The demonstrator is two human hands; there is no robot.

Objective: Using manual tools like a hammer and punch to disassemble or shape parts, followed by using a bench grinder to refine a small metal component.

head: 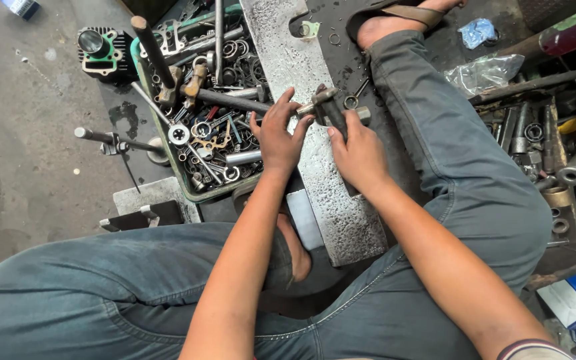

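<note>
Two hands working one small metal part (pixel 328 107) over the steel plate (pixel 331 200).
Left hand (pixel 278 137) is steadying its end; right hand (pixel 358 150) is grasping its body; assembly appears unfinished, tool tray (pixel 198 195) alongside.

Left of the steel plate (pixel 341 200) sits the tool tray (pixel 191 193); beyond the tray, a cylinder block (pixel 101 57). Pipes and bearings (pixel 548 147) lie right; on the plate, probably a crank part (pixel 331 107).

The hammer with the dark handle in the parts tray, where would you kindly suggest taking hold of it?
Take the hammer by its dark handle, near the free upper end, coming from above. That end sticks up clear of the tray, while the head lies buried among rings and wrenches. Both hands are on a small metal part.
</note>
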